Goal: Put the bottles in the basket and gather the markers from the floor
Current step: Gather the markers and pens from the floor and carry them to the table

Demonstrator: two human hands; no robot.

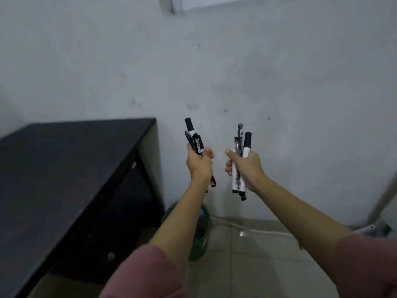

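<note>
My left hand [199, 165] is raised in front of the wall and grips a bundle of black and white markers [194, 139] that stick up above the fist. My right hand [247, 168] is level with it, a little to the right, and clutches a second bundle of markers [242, 147], with white barrels poking out below the palm. The green basket [204, 244] stands on the floor below my left forearm, which hides most of it. Something blue shows inside; whether it is a bottle I cannot tell.
A black desk [64, 160] with drawers fills the left side, its corner close to the basket. A white cable [257, 230] runs along the tiled floor by the grey wall. A metal stand leg [378, 211] leans at the far right.
</note>
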